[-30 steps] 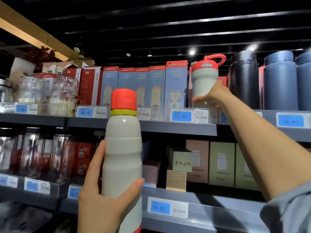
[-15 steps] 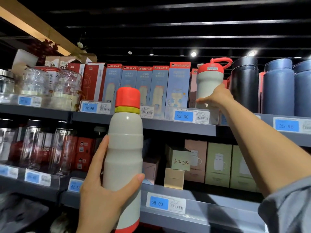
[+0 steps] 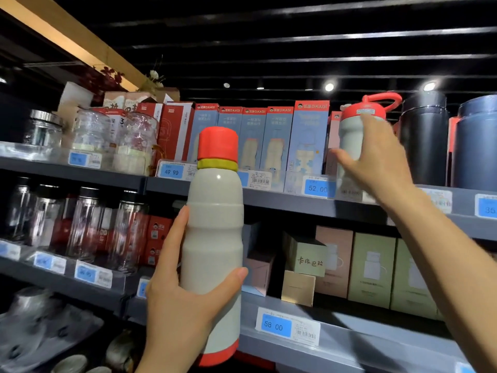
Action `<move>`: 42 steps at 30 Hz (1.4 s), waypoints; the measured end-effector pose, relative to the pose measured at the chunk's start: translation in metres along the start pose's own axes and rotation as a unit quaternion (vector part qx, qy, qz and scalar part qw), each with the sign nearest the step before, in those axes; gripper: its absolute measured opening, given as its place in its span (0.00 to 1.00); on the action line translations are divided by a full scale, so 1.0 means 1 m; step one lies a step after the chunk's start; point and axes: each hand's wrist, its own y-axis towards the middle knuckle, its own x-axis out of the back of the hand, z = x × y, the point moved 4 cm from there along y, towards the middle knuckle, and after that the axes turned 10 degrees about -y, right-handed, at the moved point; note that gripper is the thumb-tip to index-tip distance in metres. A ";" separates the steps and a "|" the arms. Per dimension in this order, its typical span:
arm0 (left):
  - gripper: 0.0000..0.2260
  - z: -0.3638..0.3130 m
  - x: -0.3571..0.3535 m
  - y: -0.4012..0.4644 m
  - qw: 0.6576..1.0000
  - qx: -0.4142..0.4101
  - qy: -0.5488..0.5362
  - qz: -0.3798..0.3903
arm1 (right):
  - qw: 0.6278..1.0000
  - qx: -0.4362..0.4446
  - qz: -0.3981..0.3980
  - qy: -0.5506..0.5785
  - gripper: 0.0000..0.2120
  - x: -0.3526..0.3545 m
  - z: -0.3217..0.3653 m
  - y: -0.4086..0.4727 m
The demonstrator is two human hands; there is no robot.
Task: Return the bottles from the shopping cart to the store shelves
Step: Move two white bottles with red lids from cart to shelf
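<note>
A tall grey bottle [image 3: 213, 238] with a red cap is held upright in the left hand [image 3: 177, 305], fingers wrapped around its lower body, in front of the shelves. A second bottle [image 3: 355, 135] — red-lidded, with a loop handle — is gripped by the right hand [image 3: 376, 160] on the upper shelf [image 3: 282, 203], between blue boxes [image 3: 308, 138] and a dark flask [image 3: 423, 141].

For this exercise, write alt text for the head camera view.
The left hand holds up a grey bottle with a red cap, while the right hand touches a similar bottle on the upper shelf beside boxes.
</note>
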 end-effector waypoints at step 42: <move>0.33 0.094 -0.032 0.112 0.835 -0.169 0.488 0.189 | 0.977 -0.154 0.128 0.070 0.42 -0.089 0.052 0.077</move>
